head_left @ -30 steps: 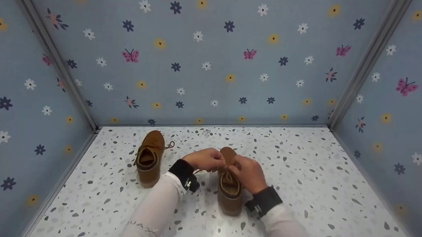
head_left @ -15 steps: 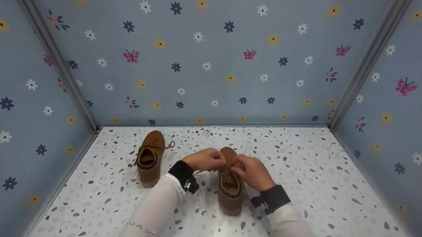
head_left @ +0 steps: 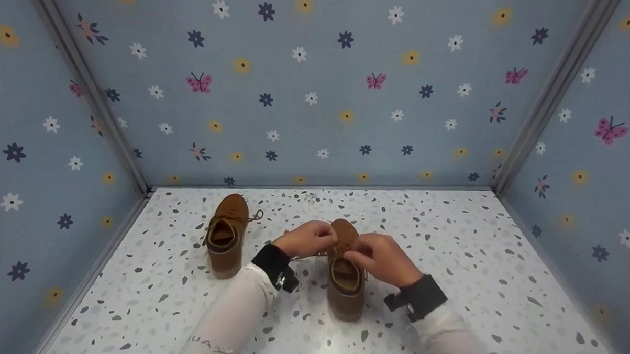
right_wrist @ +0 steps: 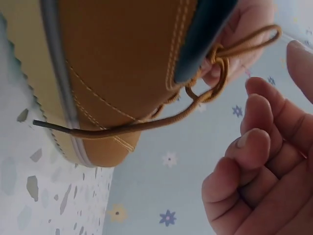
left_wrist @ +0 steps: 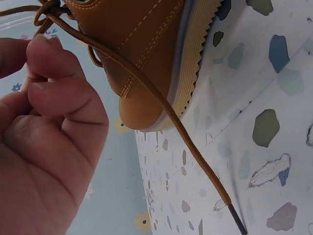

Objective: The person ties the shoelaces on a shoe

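Note:
A brown lace-up shoe stands on the speckled surface, toe facing away, between the two hands. Its brown shoelace is knotted with loops over the tongue, and one tipped end hangs down each side. My left hand is at the knot from the left, finger and thumb pinching a part of the lace. To the right of the knot, my right hand has its fingers loosely bent with nothing between them. In the right wrist view a lace loop sticks out towards its fingertips, apart from them.
The matching brown shoe stands to the left, with its lace trailing to the right. Blue flowered panels rise behind and on both sides of the speckled white surface. Grey strips run along the panel corners.
My right hand has drawn slightly to the right and away from the knot, its finger and thumb moving off the lace. The left hand has stayed nearly in place.

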### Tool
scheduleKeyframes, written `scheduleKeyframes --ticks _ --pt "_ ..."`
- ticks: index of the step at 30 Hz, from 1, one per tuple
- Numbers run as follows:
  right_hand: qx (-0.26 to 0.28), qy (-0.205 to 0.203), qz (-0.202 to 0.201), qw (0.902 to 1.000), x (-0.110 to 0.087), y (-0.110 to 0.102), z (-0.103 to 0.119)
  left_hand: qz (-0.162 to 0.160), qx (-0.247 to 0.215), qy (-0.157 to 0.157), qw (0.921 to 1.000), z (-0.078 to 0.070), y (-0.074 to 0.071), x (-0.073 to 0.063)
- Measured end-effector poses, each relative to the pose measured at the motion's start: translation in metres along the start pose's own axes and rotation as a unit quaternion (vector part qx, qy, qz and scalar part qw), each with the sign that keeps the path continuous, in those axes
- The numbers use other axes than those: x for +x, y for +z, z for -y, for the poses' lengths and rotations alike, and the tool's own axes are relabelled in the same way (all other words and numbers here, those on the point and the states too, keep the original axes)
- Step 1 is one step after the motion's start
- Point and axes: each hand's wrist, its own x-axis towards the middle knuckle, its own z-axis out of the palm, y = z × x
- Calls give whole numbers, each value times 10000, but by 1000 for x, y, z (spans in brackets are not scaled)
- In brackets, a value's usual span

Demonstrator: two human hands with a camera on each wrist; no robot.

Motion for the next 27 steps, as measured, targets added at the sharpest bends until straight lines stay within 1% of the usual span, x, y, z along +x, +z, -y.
scheduleKeyframes --ticks 5,11,15,18,21,27 --pt "-216 -428 98 9988 4 -7 5 -116 -169 1 9998 0 2 -2" --pt "-422 -667 152 9968 10 -7 11 -77 -322 85 9994 2 5 -3" --pt "-643 -695 138 9954 12 -1 12 -62 -420 97 9990 3 6 -3" --pt "-676 -633 68 9957 12 2 11 -56 -429 86 9990 3 7 -2" --pt "-636 -602 30 9962 12 1 10 -62 -441 75 9990 3 7 -2" --pt "-576 -649 104 9962 12 -5 8 -147 -581 50 9982 4 9 -2"
